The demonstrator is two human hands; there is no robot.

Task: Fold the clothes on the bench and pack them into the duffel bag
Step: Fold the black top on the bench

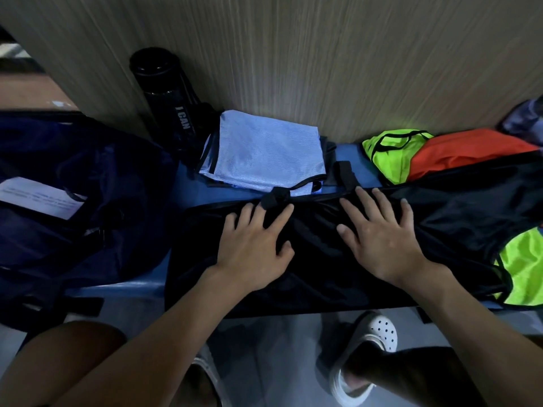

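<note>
On the blue bench (pixel 364 168), both hands lay flat with fingers spread: left hand (pixel 252 245) and right hand (pixel 382 236) pressed the black garment (pixel 323 259). Left of it sat the navy duffel bag (pixel 88 186).

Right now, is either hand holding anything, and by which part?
Nothing is gripped. The left hand and the right hand lie flat, fingers spread, pressing on the middle of the black garment on the bench.

Duffel bag (pixel 97 177) left of spread garment (pixel 320 268); folded pile (pixel 264 154) behind.
</note>
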